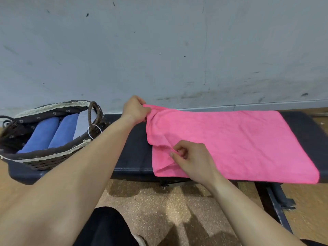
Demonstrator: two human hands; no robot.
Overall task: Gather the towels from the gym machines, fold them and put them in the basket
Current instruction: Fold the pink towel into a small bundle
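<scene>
A pink towel (239, 144) lies spread across a black padded gym bench (133, 157). My left hand (134, 109) pinches the towel's far left corner, lifted slightly off the bench. My right hand (193, 160) grips the near left edge, where the cloth bunches into folds. At the bench's left end stands a dark wicker basket (48, 158) with a lace-trimmed lining. It holds two folded blue towels (51, 134) and a grey one (82, 125) side by side.
A grey wall (159, 50) rises right behind the bench. The bench's metal leg (278, 205) juts out at the lower right over a speckled tan floor (168, 210). My dark-clothed knee (106, 228) shows at the bottom.
</scene>
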